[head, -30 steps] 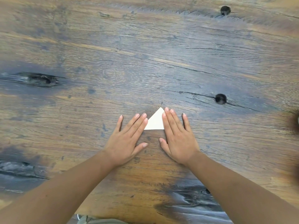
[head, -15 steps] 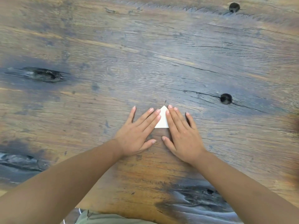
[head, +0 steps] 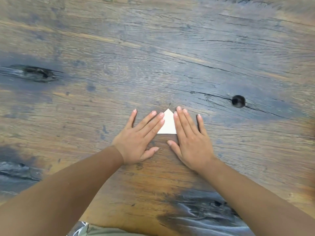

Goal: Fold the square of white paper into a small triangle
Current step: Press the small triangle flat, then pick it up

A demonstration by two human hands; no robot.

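Paper [head: 168, 123], white and already folded to a small triangle, lay flat on the wooden table [head: 153, 48], its apex pointing away from the person and its straight base edge nearest to them. Only the middle strip of it showed, since a hand covered each flank.

The left hand [head: 139, 140] lay palm down with its fingers [head: 150, 121] stretched out and slanted toward the apex, resting on the left sloping edge of the triangle. It was flat and spread, gripping nothing, only lying on the sheet. Its thumb rested on the bare wood below the base edge.

The right hand [head: 189, 142] mirrored it: palm down, fingers straight and close together except for the little finger, which was spread out to the side on the wood. Its index and middle fingers lay along the right sloping edge. It too was flat and unclenched, with nothing grasped, and its thumb pointed inward on the table, near the left thumb but not touching it.

Both bare forearms reached in from the bottom corners of the view. The table was weathered, with grey and brown grain, a round dark knot hole [head: 238, 101] off to the right of the hands, and a long dark knot [head: 35, 73] well away on the left. A scrap of patterned clothing [head: 88, 230] showed at the bottom edge.
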